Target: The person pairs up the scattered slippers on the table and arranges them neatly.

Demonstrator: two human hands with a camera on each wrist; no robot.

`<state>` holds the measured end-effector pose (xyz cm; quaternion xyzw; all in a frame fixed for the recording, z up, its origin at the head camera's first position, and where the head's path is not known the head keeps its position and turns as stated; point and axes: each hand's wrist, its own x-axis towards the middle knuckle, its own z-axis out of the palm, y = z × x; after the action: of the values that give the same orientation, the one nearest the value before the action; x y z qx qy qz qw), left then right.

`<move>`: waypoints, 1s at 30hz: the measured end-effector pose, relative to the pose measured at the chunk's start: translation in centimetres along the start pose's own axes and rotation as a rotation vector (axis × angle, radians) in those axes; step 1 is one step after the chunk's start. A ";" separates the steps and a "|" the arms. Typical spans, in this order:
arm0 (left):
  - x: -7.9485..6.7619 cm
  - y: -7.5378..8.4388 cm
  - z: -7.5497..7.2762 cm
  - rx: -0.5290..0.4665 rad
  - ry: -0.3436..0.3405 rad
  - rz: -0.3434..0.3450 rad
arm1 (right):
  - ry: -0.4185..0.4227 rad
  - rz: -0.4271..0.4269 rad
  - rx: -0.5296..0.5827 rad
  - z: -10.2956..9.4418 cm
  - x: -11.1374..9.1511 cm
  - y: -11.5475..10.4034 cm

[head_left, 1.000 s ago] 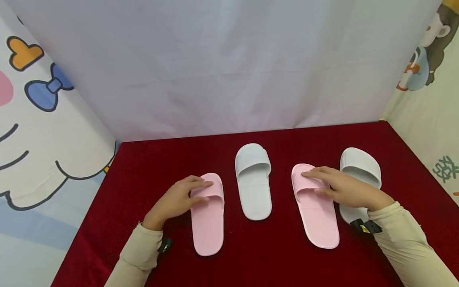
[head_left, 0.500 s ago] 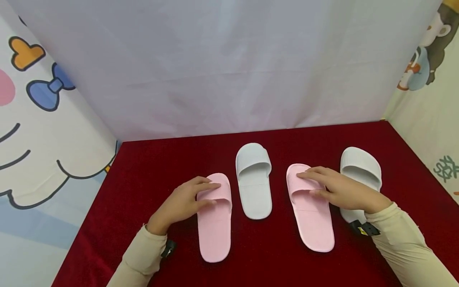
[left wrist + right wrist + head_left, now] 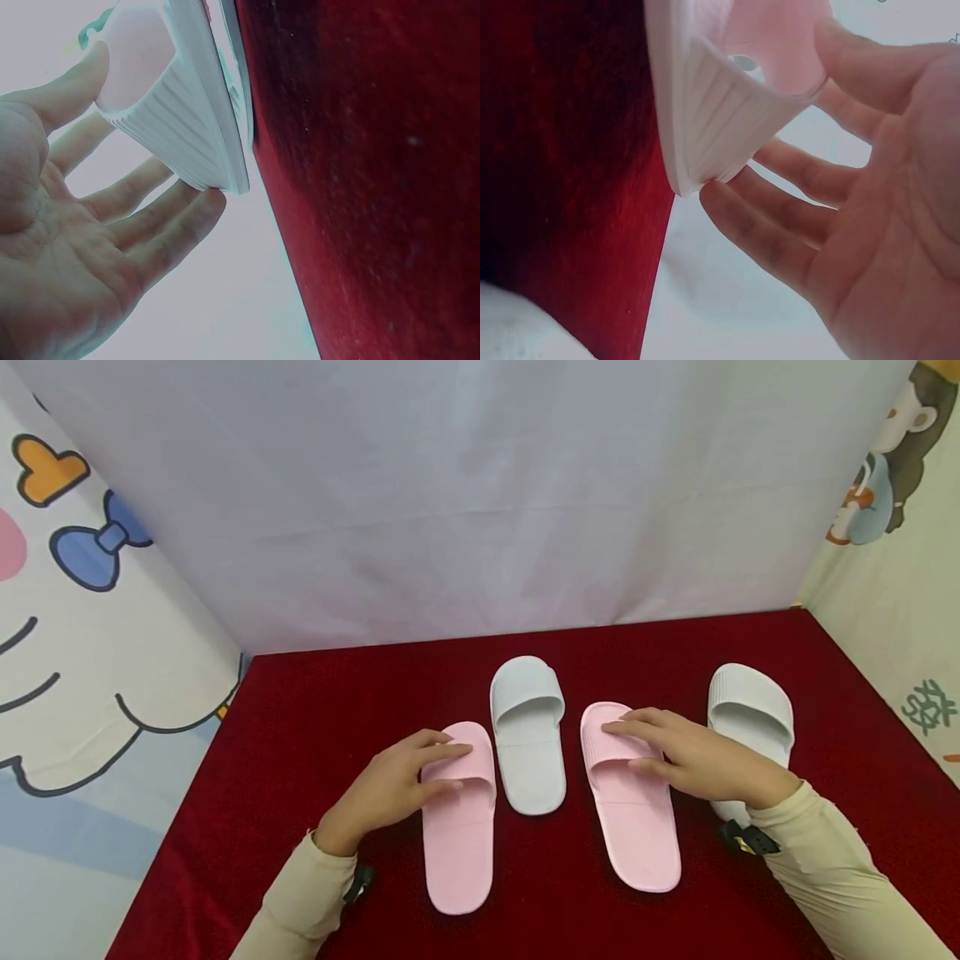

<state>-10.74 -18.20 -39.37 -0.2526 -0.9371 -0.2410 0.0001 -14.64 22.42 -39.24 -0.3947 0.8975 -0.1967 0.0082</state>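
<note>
My left hand (image 3: 397, 783) lies over the ribbed strap of a pink slipper (image 3: 459, 860), fingers loosely extended. In the left wrist view, my spread fingers (image 3: 176, 236) touch the strap's outer side and the thumb is at the strap's opening edge. On the right, my right hand (image 3: 686, 752) reaches across the strap of a matching pink slipper (image 3: 639, 839). The right wrist view shows relaxed fingertips (image 3: 724, 199) along that strap (image 3: 727, 112), thumb at its opening edge. Both pink slippers stand on the dark red cloth, toes pointing away from me.
Between the pink slippers, slightly farther back, sits a white slipper (image 3: 531, 768), close beside the left pink one. A second white slipper (image 3: 753, 718) lies at the right, partly hidden by my right hand and wrist. A pale curtain (image 3: 525, 502) rises behind the red cloth (image 3: 337, 693).
The left pink slipper has slid right and a little toward me with my left hand. The right pink slipper has slid left with my right hand, narrowing the gap. The white slippers stay put.
</note>
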 end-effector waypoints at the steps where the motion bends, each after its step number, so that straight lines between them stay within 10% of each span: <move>1: 0.1 0.1 0.0 0.002 0.000 0.006 | 0.000 -0.004 -0.002 0.0 0.1 -0.1; 30: 1.9 2.3 1.3 0.041 0.042 0.065 | 0.007 -0.062 -0.052 1.3 3.3 -3.4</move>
<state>-11.18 -15.02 -39.22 -0.2779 -0.9328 -0.2271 0.0327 -14.35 17.57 -38.72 -0.4217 0.8897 -0.1747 -0.0113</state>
